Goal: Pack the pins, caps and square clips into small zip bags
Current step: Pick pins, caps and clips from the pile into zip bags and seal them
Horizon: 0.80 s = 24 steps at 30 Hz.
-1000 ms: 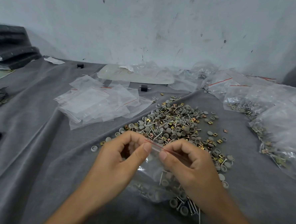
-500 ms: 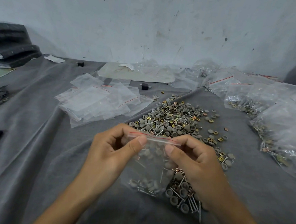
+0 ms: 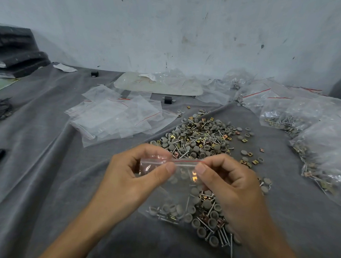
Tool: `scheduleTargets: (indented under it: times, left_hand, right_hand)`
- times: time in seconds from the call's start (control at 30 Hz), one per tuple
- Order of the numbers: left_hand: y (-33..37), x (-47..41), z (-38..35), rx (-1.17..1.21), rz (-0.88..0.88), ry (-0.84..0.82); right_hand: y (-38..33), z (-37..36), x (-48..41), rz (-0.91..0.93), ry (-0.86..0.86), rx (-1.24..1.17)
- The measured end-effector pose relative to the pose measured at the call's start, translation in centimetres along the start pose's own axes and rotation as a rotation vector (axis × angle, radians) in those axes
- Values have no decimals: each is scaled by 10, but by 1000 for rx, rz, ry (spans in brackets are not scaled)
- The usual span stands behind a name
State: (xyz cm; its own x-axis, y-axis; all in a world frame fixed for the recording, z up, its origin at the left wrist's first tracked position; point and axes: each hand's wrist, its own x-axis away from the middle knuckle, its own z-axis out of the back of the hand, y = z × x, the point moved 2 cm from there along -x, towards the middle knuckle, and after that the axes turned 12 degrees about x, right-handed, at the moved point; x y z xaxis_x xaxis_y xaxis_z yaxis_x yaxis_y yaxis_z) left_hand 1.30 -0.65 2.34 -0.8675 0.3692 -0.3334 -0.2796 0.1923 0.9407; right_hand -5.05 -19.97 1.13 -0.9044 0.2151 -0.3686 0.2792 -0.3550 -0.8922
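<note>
**Both hands pinch a bag's top edge**

In the lower middle of the frame, the left hand (image 3: 134,178) and right hand (image 3: 228,184) hold one small zip bag (image 3: 177,193) upright above the grey cloth (image 3: 44,161). Each thumb and forefinger pinch the bag's red-lined strip (image 3: 187,161), the left near its middle, the right at its right end. The other fingers are curled. Grey caps and pins lie in the bag's bottom. Whether the strip is sealed cannot be told. Just above the hands, at frame centre, lies the loose pile (image 3: 197,138) of pins, caps and clips. Empty bags (image 3: 114,117) lie left of the pile, and filled bags (image 3: 320,138) lie along the right edge.
</note>
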Motion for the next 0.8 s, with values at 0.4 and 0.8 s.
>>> scheduleTargets:
  times: [0.4,0.8]
  left_hand:
    - [0,0,-10,-19,8,-114]
    - [-1,1,-11,-104,-24,-107]
  right_hand:
    - [-2,-10,4,65,-158,30]
    - [-5,-14,6,74,-151,7]
